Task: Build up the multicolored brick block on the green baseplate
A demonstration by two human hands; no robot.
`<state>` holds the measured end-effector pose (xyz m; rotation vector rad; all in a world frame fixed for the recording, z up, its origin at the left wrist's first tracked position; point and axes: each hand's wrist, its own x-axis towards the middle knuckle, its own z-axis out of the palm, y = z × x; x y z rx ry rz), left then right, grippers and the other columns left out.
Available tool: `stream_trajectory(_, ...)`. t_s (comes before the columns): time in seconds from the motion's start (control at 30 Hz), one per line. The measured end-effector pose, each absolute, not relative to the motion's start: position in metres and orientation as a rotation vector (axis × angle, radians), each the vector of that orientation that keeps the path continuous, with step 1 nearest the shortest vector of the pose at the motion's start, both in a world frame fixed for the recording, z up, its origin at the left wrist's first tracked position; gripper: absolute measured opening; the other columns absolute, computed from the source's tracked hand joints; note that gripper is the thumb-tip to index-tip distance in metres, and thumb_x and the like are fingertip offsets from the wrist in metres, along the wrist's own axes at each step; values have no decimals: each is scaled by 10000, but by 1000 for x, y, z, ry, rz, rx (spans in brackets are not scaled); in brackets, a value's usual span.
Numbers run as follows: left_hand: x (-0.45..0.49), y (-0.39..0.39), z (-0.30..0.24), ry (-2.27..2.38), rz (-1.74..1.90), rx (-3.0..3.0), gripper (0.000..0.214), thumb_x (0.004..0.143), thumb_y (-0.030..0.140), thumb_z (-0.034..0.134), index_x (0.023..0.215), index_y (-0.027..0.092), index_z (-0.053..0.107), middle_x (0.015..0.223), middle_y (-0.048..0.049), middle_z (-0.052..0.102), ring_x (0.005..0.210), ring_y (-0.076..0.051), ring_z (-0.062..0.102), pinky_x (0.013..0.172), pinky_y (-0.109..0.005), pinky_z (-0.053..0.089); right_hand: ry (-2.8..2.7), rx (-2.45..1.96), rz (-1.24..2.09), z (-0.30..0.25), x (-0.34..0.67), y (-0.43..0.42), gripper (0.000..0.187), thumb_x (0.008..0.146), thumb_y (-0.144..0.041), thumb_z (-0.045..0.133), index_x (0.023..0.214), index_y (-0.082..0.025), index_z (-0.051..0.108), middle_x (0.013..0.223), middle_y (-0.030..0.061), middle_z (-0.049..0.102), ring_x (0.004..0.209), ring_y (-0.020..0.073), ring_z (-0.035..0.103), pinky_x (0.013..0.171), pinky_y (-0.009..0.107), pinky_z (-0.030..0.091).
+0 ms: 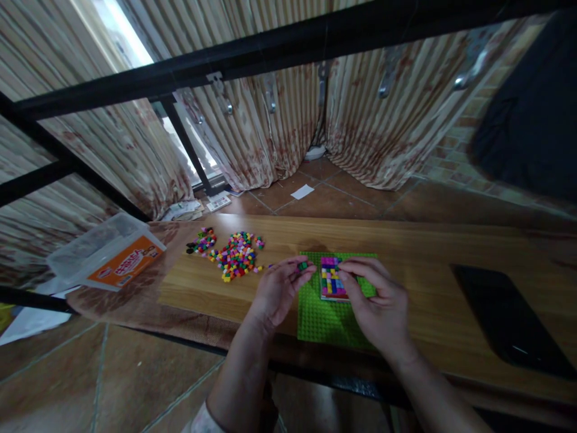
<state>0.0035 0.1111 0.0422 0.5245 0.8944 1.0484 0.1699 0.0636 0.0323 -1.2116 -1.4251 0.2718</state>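
A green baseplate (327, 322) lies on the wooden table (428, 282) in front of me. A patch of small coloured bricks (331, 281) is built on its upper part. My left hand (282, 288) pinches a small dark green brick (303, 265) at the plate's left upper edge. My right hand (376, 300) rests on the plate with its fingers curled, fingertips touching the right side of the built patch. A heap of loose coloured bricks (237, 255) lies to the left of the plate.
A smaller cluster of bricks (202, 242) lies beside the heap. A clear plastic box with an orange label (108, 255) sits at the table's left end. A black flat object (509, 322) lies at the right. Black metal bars (270, 57) cross overhead; curtains hang behind.
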Motion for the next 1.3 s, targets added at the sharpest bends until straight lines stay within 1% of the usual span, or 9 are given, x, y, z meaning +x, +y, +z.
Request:
stream_trajectory(0.13,3,112,38,918,1038,585,186,744,16,633,891,80,727,863,-95,744,807,-138,714,829,-236,552,-1435,-1233,260,32,171,64,100,889,-239,617,936,-258,703,965,30,684,894,168,662,803,327,546)
stream_trajectory(0.23,3,112,35,916,1014,644,182,717,59,721,897,89,727,813,-75,736,764,-127,703,774,-225,546,-1473,-1240,248,31,170,63,106,892,-238,613,943,-261,703,980,34,680,904,171,658,804,335,550)
stream_trajectory(0.4,1,112,35,907,971,709,272,675,189,818,917,101,730,767,-57,724,707,-110,671,690,-207,511,-1565,-1211,256,30,168,63,164,885,-211,624,1013,-270,707,1054,37,667,986,176,634,856,340,539)
stream_trajectory(0.47,1,111,37,895,957,745,297,661,239,833,909,108,734,772,-46,716,633,-74,620,598,-172,454,-1605,-1207,262,29,168,64,192,888,-206,619,1044,-275,706,1078,40,664,1017,185,623,880,354,530)
stream_trajectory(0.53,2,111,39,877,935,782,310,656,275,837,899,111,736,757,-30,697,554,-33,534,507,-145,357,-1635,-1205,264,27,168,65,213,897,-203,608,1073,-278,700,1099,44,659,1035,192,613,890,371,523)
stream_trajectory(0.63,3,109,43,829,872,831,321,675,328,826,888,108,729,696,-6,644,489,-11,414,441,-153,229,-1663,-1194,247,25,169,66,222,905,-200,604,1090,-283,693,1115,45,654,1049,196,600,902,397,512)
stream_trajectory(0.83,5,105,46,723,773,813,312,692,367,813,787,114,657,649,27,547,461,-8,334,426,-181,144,-1664,-1168,235,24,168,67,198,893,-218,635,1065,-297,692,1118,43,657,1043,200,603,891,419,518)
stream_trajectory(0.97,6,104,45,721,733,821,328,714,398,789,779,123,623,636,35,520,450,-8,308,427,-190,119,-1643,-1161,214,26,167,66,170,888,-216,643,1030,-290,700,1085,41,672,1021,197,616,884,419,519)
stream_trajectory(1.3,8,103,44,755,745,819,292,714,372,764,760,124,618,627,24,543,443,-14,318,435,-209,120,-1654,-1177,231,29,166,64,178,909,-204,603,1036,-283,700,1076,41,682,1022,193,623,897,401,513)
